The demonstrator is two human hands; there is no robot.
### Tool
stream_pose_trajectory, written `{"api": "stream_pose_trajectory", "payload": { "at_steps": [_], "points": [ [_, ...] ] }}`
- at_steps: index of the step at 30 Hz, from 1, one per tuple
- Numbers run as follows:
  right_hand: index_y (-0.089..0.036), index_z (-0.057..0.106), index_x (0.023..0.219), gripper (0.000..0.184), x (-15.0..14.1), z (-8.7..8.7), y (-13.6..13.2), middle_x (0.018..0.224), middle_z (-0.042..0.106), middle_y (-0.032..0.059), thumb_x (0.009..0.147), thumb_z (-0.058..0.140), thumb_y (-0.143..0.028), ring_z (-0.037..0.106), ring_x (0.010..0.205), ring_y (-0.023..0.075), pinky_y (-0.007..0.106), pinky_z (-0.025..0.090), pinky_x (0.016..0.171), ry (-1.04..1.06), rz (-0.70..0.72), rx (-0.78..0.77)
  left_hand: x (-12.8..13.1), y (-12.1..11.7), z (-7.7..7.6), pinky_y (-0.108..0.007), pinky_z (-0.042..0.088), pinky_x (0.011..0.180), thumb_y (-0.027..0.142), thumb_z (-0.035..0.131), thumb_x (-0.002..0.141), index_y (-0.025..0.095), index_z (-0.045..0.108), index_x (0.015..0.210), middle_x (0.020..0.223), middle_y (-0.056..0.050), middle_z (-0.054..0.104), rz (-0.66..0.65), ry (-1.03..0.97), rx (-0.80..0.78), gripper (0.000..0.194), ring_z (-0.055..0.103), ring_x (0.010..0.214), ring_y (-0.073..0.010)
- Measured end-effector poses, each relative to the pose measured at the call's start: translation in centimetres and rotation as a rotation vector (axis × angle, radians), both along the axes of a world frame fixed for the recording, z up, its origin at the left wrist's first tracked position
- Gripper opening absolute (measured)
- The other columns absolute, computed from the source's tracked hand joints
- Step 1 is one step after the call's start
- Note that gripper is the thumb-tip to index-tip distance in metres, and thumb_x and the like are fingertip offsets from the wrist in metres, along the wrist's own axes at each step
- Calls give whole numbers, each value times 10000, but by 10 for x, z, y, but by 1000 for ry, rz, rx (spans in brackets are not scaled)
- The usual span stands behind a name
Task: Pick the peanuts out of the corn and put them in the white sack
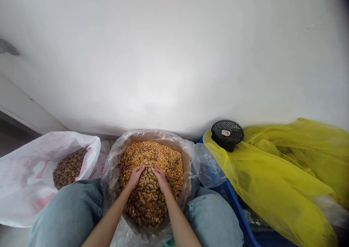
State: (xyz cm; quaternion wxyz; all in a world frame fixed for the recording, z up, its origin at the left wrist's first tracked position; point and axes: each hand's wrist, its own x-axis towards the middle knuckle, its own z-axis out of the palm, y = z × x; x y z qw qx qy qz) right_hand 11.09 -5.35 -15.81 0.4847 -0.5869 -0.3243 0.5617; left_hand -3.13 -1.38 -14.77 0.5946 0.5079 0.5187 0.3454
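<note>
Between my knees stands an open bag lined with clear plastic point(112, 174), holding yellow corn kernels point(152, 148) and unshelled peanuts point(148, 181). My left hand point(135, 176) reaches into it from the left, and my right hand point(160, 178) from the right. Both hands curve inward, thumbs nearly meeting at the far side, cupped around a heap of peanuts. Fingertips are partly hidden among the peanuts. Corn lies mostly beyond the hands; nearer my body, peanuts and kernels are mixed.
To the left, a white woven sack point(24, 167) gapes open with more peanuts point(69, 168) inside. On the right, yellow mesh cloth point(272, 174) drapes over a blue plastic crate point(240, 218), topped by a small black fan point(227, 134). A white wall point(174, 58) rises behind.
</note>
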Motion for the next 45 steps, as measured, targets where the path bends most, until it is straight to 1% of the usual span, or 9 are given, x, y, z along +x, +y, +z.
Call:
{"api": "stream_pose_trajectory", "payload": {
  "at_steps": [7, 10, 13, 19, 24, 29, 32, 37, 45],
  "points": [
    [-215, 685, 701, 300, -5, 5, -47, 1034, 625, 62, 672, 533, -472, 514, 1036, 210, 357, 300, 958, -163, -84, 58, -4, -42, 14, -386, 332, 944, 450, 476, 693, 175, 677, 770, 896, -59, 673, 31, 6, 88, 350, 569, 924, -217],
    [-201, 674, 615, 343, 3, 10, -52, 938, 654, 69, 693, 503, -489, 540, 985, 204, 329, 317, 934, -248, -48, 118, -9, -41, 13, -389, 344, 934, 448, 477, 703, 166, 661, 835, 935, -64, 663, 40, 37, 121, 363, 566, 932, -214],
    [-185, 672, 678, 378, 21, 8, -46, 886, 662, 76, 707, 469, -503, 564, 922, 202, 321, 349, 898, -301, -131, 113, -22, -26, 4, -374, 322, 956, 444, 459, 719, 157, 627, 918, 1028, -82, 627, 141, 117, 156, 387, 525, 1017, -208],
    [-168, 617, 952, 477, 65, -26, -19, 1067, 604, 111, 689, 440, -525, 525, 1025, 224, 350, 351, 919, -361, -383, -1, -49, 15, -36, -351, 279, 989, 421, 382, 771, 145, 542, 1055, 1185, -125, 526, 310, 312, 38, 427, 429, 1145, -211],
    [-191, 557, 1075, 555, 80, -61, 16, 1198, 520, 100, 670, 445, -553, 428, 1152, 238, 383, 276, 986, -442, -345, -78, -39, 52, -70, -362, 233, 1015, 433, 363, 775, 148, 492, 1124, 1260, -128, 456, 219, 372, 77, 469, 365, 1197, -212],
    [-173, 437, 1206, 652, 84, -88, 54, 1326, 377, 93, 676, 446, -553, 254, 1264, 234, 408, 156, 1037, -633, -259, -90, -26, 83, -90, -387, 171, 1035, 422, 439, 729, 138, 479, 1150, 1291, -134, 419, 52, 469, 160, 510, 288, 1240, -233],
    [-166, 383, 1247, 654, 86, -96, 73, 1347, 343, 95, 711, 426, -537, 238, 1271, 227, 409, 138, 1041, -694, -174, -63, -22, 97, -95, -371, 161, 1040, 423, 433, 736, 171, 477, 1166, 1301, -103, 416, -9, 444, 169, 500, 276, 1247, -217],
    [-217, 405, 1235, 585, 87, -102, 101, 1325, 386, 56, 737, 422, -524, 300, 1242, 197, 374, 187, 1032, -581, -54, 7, -14, 118, -94, -347, 176, 1037, 415, 398, 764, 190, 492, 1164, 1294, -79, 429, -23, 369, 165, 468, 329, 1217, -184],
    [-278, 551, 1087, 454, 74, -89, 137, 1189, 535, 26, 704, 480, -512, 466, 1103, 201, 361, 296, 972, -332, -18, -35, 20, 144, -87, -325, 229, 1014, 434, 471, 727, 208, 564, 1095, 1230, -47, 506, -102, 165, 34, 442, 406, 1163, -190]
  ]
}}
